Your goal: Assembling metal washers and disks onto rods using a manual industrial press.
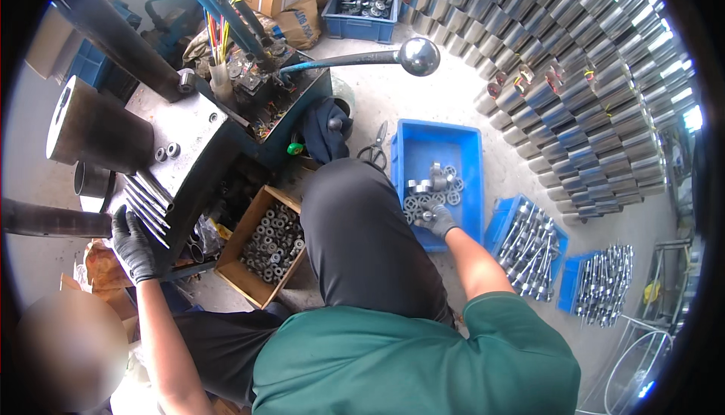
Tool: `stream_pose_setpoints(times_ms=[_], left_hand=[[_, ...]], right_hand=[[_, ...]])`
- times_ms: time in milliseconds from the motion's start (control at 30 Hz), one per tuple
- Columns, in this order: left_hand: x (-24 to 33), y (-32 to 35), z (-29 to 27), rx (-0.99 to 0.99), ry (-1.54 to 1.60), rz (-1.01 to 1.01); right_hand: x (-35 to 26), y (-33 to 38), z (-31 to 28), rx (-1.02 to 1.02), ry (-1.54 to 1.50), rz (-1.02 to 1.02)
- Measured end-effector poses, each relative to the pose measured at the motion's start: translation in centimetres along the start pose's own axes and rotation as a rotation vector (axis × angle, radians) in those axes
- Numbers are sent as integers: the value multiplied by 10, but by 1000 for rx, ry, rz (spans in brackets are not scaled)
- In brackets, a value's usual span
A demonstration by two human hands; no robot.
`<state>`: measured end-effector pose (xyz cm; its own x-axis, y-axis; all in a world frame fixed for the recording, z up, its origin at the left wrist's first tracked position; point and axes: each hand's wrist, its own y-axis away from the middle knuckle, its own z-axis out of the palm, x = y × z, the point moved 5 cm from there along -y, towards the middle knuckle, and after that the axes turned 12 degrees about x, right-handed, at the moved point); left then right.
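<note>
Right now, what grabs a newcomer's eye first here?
First, the packed rows of shiny metal cylinders filling the upper right. Next, the silver ball knob on the end of a lever, top centre. Then the blue bin just right of centre, where the gloved right hand is down among small metal parts.

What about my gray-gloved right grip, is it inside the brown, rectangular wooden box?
No, the gray-gloved right grip reaches into the blue, rectangular plastic bin, by round silver metal parts.
</note>
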<state>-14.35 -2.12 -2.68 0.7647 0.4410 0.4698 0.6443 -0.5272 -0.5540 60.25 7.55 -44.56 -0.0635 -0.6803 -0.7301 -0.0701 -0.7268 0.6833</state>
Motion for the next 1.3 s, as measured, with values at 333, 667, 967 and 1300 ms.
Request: stream_pose_setpoints(times_ms=[333, 667, 967, 1300], left_hand=[[-4, 0, 5, -5, 33, -35], [23, 5, 24, -78, -24, -38], [18, 2, -16, 3, -38, -14], [8, 3, -21, 8, -29, -12]], right_hand=[[-32, 10, 24, 233, 1281, -581], [-13, -38, 8, 412, 1423, -362], [-36, -15, 43, 447, 1250, -278], [-61, 19, 27, 314, 1249, -231]])
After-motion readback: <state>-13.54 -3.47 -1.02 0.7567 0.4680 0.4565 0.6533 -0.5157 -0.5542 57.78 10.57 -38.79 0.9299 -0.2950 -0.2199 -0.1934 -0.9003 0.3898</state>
